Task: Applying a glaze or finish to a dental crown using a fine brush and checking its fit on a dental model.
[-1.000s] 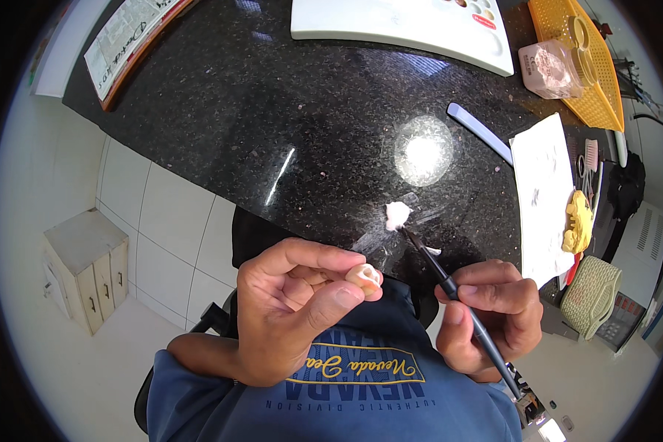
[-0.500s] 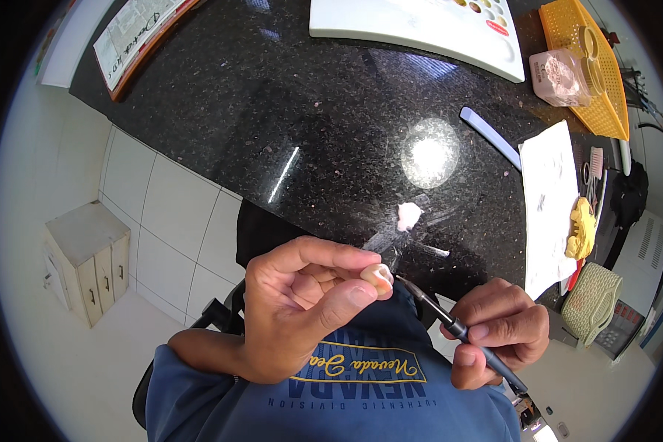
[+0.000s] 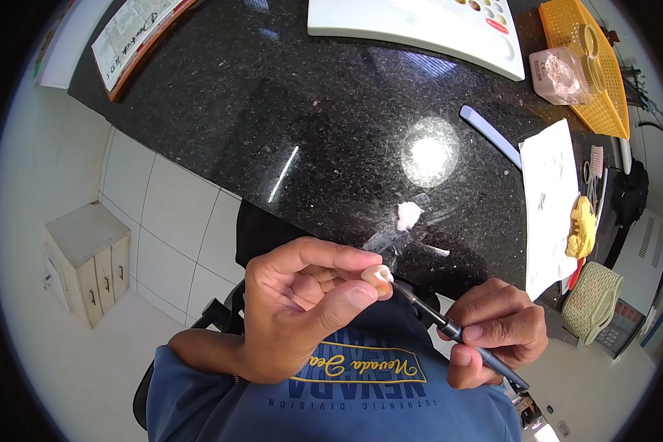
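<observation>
My left hand (image 3: 291,309) pinches a small tooth-shaped piece (image 3: 376,276) between thumb and forefinger, just past the near edge of the black counter. The piece is cream-coloured, with white and orange-brown patches. In my right hand (image 3: 497,331) is a slim, dark-handled brush (image 3: 435,318), gripped between thumb and fingers and slanting up to the left. Its fine tip meets the right side of the piece. A small lump of pale pinkish-white material (image 3: 408,215) lies on the counter beyond my hands, with whitish smears around it.
A white palette (image 3: 412,29) with colour wells sits at the back. On the right are a lilac strip (image 3: 490,136), a white paper towel (image 3: 549,214), a yellow cast (image 3: 583,227), a jar of pink powder (image 3: 556,77) and a yellow basket (image 3: 611,96).
The brush has shifted slightly to the left, its tip going from just beside the tooth-shaped piece onto it. My left hand has hardly moved.
</observation>
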`<state>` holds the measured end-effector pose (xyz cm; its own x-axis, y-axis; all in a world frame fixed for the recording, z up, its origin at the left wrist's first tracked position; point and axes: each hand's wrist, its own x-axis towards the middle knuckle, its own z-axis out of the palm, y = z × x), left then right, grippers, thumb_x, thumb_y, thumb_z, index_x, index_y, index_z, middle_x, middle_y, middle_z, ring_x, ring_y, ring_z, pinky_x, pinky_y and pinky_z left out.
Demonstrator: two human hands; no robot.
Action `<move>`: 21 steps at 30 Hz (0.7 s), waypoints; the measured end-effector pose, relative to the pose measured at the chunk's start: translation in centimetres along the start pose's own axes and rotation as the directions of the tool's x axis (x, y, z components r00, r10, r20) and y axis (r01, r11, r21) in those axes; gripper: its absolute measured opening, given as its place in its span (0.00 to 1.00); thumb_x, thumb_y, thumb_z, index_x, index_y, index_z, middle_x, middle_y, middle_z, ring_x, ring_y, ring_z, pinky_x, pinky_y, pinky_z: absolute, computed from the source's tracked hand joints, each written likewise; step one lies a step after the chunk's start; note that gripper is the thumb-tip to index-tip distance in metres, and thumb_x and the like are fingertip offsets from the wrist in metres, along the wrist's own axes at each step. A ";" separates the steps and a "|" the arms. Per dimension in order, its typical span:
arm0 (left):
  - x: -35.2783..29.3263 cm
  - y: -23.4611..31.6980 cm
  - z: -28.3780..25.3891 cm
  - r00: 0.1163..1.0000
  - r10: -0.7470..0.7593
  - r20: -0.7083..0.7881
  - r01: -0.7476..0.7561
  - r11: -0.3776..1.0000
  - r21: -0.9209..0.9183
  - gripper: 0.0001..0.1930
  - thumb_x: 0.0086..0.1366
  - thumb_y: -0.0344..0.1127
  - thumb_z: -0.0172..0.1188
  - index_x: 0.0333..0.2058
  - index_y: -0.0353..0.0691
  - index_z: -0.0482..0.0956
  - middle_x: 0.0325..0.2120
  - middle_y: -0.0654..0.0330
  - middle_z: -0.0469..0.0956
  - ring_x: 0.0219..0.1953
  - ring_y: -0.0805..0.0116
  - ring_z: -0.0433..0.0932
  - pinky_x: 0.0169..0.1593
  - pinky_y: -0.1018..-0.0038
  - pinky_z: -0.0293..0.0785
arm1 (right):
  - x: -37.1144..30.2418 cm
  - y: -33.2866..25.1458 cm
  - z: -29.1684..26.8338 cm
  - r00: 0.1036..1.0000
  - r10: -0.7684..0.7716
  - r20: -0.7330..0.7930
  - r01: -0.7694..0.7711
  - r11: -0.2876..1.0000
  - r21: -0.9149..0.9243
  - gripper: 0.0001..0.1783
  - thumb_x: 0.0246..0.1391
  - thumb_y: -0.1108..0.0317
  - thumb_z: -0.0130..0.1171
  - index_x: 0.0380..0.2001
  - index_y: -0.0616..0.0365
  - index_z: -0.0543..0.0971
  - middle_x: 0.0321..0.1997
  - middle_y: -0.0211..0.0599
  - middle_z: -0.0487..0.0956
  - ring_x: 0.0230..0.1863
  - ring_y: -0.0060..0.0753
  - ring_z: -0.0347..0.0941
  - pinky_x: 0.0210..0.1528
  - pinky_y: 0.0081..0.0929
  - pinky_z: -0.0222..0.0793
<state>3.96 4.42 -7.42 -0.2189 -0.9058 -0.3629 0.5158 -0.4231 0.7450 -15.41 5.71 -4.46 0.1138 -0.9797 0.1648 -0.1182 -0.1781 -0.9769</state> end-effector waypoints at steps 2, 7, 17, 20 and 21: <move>0.0 0.0 -0.1 1.000 0.003 0.006 -0.003 1.000 0.001 0.10 0.58 0.24 0.55 0.40 0.31 0.71 0.30 0.53 0.78 0.34 0.67 0.79 0.41 0.63 0.77 | 0.0 0.1 0.0 1.000 -0.011 0.018 0.012 1.000 -0.016 0.11 0.34 0.77 0.69 0.25 0.60 0.77 0.22 0.40 0.78 0.23 0.31 0.78 0.23 0.23 0.75; 0.0 0.0 0.0 1.000 0.009 0.015 -0.009 1.000 -0.004 0.10 0.58 0.24 0.56 0.40 0.30 0.71 0.30 0.53 0.78 0.34 0.67 0.79 0.41 0.63 0.77 | 0.1 -0.1 -0.2 1.000 -0.002 0.026 0.002 1.000 -0.011 0.11 0.34 0.77 0.69 0.24 0.60 0.77 0.22 0.40 0.78 0.23 0.32 0.77 0.23 0.23 0.75; 0.1 0.1 0.0 1.000 0.004 0.014 -0.004 1.000 0.008 0.11 0.57 0.24 0.56 0.40 0.29 0.71 0.30 0.51 0.78 0.33 0.67 0.79 0.41 0.63 0.77 | 0.1 0.1 0.0 1.000 -0.018 0.005 0.018 1.000 -0.009 0.11 0.35 0.77 0.68 0.25 0.60 0.77 0.21 0.40 0.77 0.22 0.31 0.77 0.22 0.22 0.74; 0.1 0.1 0.0 1.000 0.001 0.015 -0.001 1.000 0.004 0.11 0.57 0.24 0.55 0.40 0.29 0.71 0.30 0.51 0.78 0.33 0.66 0.79 0.41 0.63 0.77 | 0.2 -0.1 -0.1 1.000 -0.016 0.025 0.016 1.000 -0.020 0.11 0.34 0.76 0.69 0.24 0.60 0.76 0.22 0.40 0.78 0.23 0.31 0.77 0.23 0.22 0.74; 0.1 0.1 0.0 1.000 0.001 0.013 -0.001 1.000 0.004 0.11 0.57 0.24 0.55 0.40 0.29 0.71 0.30 0.51 0.78 0.33 0.66 0.79 0.42 0.64 0.77 | 0.2 -0.1 -0.1 1.000 -0.016 0.026 0.017 1.000 -0.019 0.11 0.34 0.76 0.69 0.24 0.60 0.76 0.22 0.40 0.78 0.23 0.31 0.77 0.23 0.22 0.74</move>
<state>3.97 4.31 -7.33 -0.2291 -0.9066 -0.3544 0.5127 -0.4219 0.7477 -15.50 5.51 -4.30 0.1410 -0.9741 0.1770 -0.1352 -0.1961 -0.9712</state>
